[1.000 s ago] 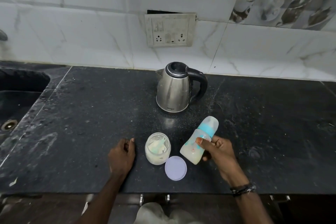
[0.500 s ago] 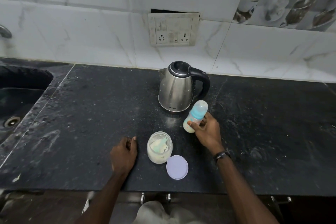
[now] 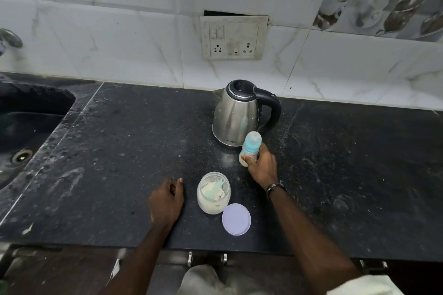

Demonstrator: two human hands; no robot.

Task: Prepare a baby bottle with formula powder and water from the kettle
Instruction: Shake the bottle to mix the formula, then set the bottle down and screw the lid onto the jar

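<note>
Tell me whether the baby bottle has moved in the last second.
Yes. The baby bottle, gripped by the right hand, went from beside the formula jar back toward the kettle.

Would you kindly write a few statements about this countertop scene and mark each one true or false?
1. The right hand grips the baby bottle, which stands upright in front of the kettle. True.
2. The purple lid is screwed onto the formula jar. False: the jar is open and the lid lies flat on the counter beside it.
3. A green scoop sits inside the formula jar. True.
4. The left hand holds the kettle's handle. False: it rests on the counter, left of the jar, holding nothing.
5. The baby bottle has its cap on. True.
</note>
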